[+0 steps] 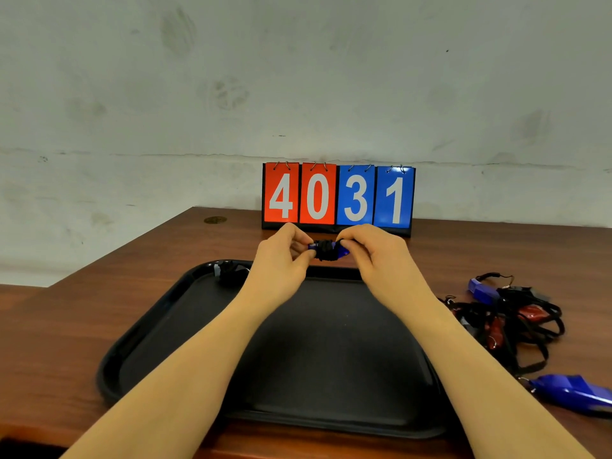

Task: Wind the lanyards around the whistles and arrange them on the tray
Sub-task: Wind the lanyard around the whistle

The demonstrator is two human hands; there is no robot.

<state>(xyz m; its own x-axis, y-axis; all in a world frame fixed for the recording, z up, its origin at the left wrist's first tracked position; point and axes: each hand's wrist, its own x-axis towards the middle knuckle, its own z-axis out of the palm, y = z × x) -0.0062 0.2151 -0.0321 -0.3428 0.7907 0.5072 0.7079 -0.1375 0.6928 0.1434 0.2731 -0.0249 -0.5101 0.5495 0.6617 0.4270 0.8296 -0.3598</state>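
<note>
Both hands pinch one small blue plastic whistle (328,250) wrapped in black cord: left hand (285,256) on its 9 o'clock end, right hand (376,255) on its 3 o'clock end. It lies sideways, above the far rim of the flat black tray (159,329). One wrapped bundle (229,272) sits at the tray's 11 o'clock corner. Loose whistles with tangled cords (510,321) wait at 3 o'clock on the brown wooden table (66,313).

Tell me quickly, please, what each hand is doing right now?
Left hand: fingers pinch one end of the blue whistle, wound with black lanyard.
Right hand: fingers pinch the other end of the same whistle.
</note>
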